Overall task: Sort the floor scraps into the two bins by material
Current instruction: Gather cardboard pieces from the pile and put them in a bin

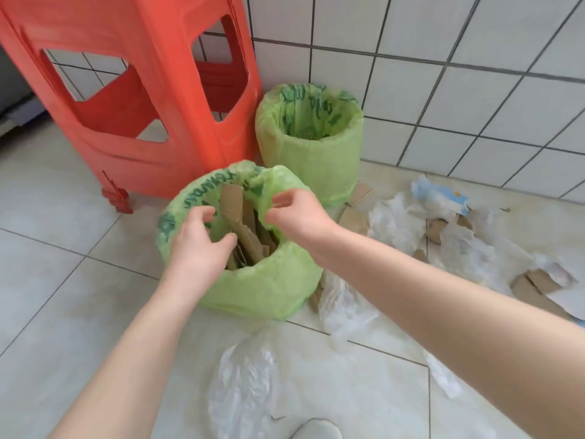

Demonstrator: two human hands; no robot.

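Two bins lined with green bags stand on the tiled floor. The near bin (285,264) holds several upright cardboard strips (232,201). The far bin (310,153) by the wall looks empty from here. My left hand (196,245) hovers over the near bin's left rim with loosely curled fingers and holds nothing. My right hand (300,217) is over the right rim and seems to pinch a small cardboard scrap (280,202). Cardboard pieces (354,220) and clear plastic bags (345,308) lie scattered on the floor to the right.
A red plastic stool (142,90) stands left of the bins. Another clear plastic bag (243,384) lies near my shoe (316,429). More cardboard (531,286) and a blue-and-white wrapper (443,193) lie by the tiled wall (443,74).
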